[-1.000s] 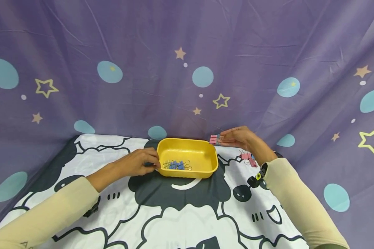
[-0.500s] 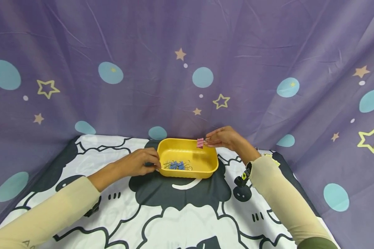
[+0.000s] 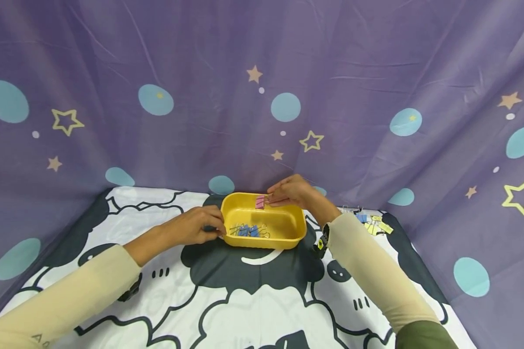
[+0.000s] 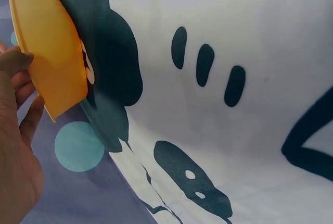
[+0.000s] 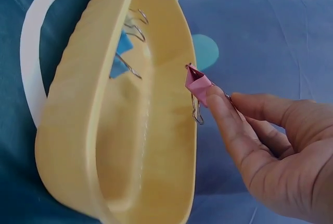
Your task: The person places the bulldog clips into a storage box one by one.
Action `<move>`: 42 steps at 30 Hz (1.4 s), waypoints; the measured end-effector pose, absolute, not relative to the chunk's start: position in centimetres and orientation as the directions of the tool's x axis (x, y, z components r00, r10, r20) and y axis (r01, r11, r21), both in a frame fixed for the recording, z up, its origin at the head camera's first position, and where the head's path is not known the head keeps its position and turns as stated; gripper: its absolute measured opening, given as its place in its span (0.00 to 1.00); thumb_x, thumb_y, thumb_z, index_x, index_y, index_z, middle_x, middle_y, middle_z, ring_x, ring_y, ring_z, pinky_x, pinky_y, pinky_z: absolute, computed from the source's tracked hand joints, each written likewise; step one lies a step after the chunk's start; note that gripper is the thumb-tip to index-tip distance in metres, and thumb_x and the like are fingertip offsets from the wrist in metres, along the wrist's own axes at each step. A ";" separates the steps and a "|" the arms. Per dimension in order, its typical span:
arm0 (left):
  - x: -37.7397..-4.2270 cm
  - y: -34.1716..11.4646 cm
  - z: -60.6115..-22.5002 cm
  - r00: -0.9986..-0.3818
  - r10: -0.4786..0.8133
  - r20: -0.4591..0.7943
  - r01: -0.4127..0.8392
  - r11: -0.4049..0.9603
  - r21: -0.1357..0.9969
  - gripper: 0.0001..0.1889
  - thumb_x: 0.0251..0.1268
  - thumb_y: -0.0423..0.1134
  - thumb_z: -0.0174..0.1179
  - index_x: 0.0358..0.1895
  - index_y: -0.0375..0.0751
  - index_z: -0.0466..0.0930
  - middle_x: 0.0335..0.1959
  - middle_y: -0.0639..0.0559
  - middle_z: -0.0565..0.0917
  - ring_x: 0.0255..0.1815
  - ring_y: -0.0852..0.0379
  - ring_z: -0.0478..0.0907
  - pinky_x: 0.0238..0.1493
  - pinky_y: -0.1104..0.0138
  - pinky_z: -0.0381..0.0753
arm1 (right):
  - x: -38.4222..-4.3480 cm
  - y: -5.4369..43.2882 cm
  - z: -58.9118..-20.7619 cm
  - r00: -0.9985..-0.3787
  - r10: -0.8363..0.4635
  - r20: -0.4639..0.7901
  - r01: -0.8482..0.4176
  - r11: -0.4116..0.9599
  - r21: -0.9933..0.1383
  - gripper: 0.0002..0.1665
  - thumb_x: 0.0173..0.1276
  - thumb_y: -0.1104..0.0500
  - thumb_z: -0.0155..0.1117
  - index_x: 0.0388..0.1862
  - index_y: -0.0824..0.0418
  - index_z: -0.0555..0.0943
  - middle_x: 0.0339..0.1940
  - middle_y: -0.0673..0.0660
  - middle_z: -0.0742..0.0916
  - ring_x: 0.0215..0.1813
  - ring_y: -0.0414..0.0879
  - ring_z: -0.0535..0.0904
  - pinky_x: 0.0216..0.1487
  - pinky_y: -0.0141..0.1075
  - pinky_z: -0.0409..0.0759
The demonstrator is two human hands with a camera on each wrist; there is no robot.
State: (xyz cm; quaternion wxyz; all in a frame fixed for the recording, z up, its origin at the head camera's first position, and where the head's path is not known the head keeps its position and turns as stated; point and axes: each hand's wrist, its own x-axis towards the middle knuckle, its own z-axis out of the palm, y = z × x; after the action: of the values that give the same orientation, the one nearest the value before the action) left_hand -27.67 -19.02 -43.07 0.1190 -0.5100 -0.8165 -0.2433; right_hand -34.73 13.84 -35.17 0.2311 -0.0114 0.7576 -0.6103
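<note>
A yellow plastic tray (image 3: 288, 237) stands at the back middle of the cloth. My left hand (image 3: 198, 226) grips its left end, thumb and fingers pinching the rim in the left wrist view. Over the tray's far side my right hand (image 3: 292, 190) pinches a pink binder clip (image 3: 260, 202) by one wire handle. In the right wrist view that pink clip (image 5: 197, 84) overlaps the far rim, its other handle hanging free. Blue binder clips (image 3: 249, 231) lie inside the tray near its front left, wire handles sticking out.
Yellow binder clips (image 3: 377, 225) and a blue binder clip (image 3: 362, 218) lie on the cloth at the back right, beyond the right sleeve (image 3: 375, 271). A purple curtain (image 3: 192, 121) rises right behind the tray. A sheep-patterned cloth (image 3: 166, 300) covers the table.
My right hand has carried the pink binder clip leftward, from beside the tray's right end to over its far middle. The left hand and tray stay in place.
</note>
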 end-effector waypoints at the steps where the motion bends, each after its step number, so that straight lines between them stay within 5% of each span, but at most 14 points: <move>1: -27.6 -19.1 -43.0 -0.456 0.774 0.439 0.888 0.366 0.278 0.11 0.61 0.26 0.80 0.41 0.46 0.96 0.42 0.58 0.91 0.47 0.61 0.83 0.51 0.60 0.89 | -34.7 13.5 -35.3 -0.891 -0.305 -0.336 0.260 0.263 -0.929 0.22 0.76 0.78 0.66 0.67 0.81 0.83 0.60 0.77 0.91 0.52 0.58 0.97 0.67 0.56 0.88; 14: -27.6 -19.3 -42.7 -0.460 0.787 0.411 0.885 0.371 0.280 0.10 0.62 0.26 0.79 0.42 0.46 0.96 0.42 0.58 0.91 0.47 0.60 0.83 0.52 0.59 0.89 | -34.0 9.9 -36.2 -0.895 -0.333 -0.299 0.213 0.271 -0.939 0.20 0.75 0.79 0.62 0.63 0.88 0.81 0.57 0.84 0.88 0.43 0.59 0.96 0.65 0.59 0.88; 19: -27.7 -19.2 -42.8 -0.456 0.789 0.411 0.887 0.366 0.281 0.10 0.62 0.26 0.79 0.41 0.46 0.96 0.42 0.58 0.91 0.47 0.60 0.83 0.52 0.59 0.89 | -34.2 9.0 -36.9 -0.895 -0.319 -0.313 0.224 0.287 -0.932 0.21 0.73 0.80 0.65 0.63 0.87 0.82 0.54 0.82 0.90 0.45 0.61 0.96 0.67 0.59 0.87; 28: -27.8 -18.9 -42.6 -0.452 0.796 0.403 0.889 0.365 0.276 0.10 0.63 0.26 0.78 0.42 0.47 0.96 0.42 0.59 0.91 0.47 0.61 0.83 0.52 0.60 0.89 | -33.7 7.2 -38.0 -0.911 -0.289 -0.295 0.209 0.291 -0.934 0.20 0.72 0.82 0.63 0.61 0.89 0.81 0.54 0.85 0.87 0.63 0.77 0.87 0.65 0.62 0.87; 38: -27.8 -18.7 -42.4 -0.458 0.799 0.390 0.885 0.371 0.280 0.10 0.63 0.26 0.78 0.42 0.46 0.96 0.43 0.58 0.92 0.48 0.60 0.84 0.54 0.58 0.89 | -32.8 5.6 -37.9 -0.935 -0.228 -0.271 0.124 0.505 -0.854 0.11 0.69 0.74 0.74 0.49 0.80 0.91 0.48 0.76 0.94 0.57 0.70 0.93 0.62 0.57 0.92; 42: -27.8 -18.8 -42.5 -0.452 0.795 0.404 0.889 0.369 0.271 0.10 0.62 0.26 0.78 0.41 0.46 0.96 0.43 0.58 0.92 0.48 0.59 0.84 0.54 0.58 0.89 | -32.5 6.3 -37.5 -0.935 -0.249 -0.252 0.103 0.490 -0.866 0.12 0.72 0.74 0.71 0.51 0.81 0.90 0.50 0.77 0.93 0.59 0.72 0.92 0.63 0.58 0.91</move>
State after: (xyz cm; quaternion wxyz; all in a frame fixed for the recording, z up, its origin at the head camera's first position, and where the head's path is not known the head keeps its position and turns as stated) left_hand -27.78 -18.77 -42.51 0.1030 -0.5130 -0.8208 -0.2293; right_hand -32.50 6.35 -37.53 0.1746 -0.0432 0.8452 -0.5033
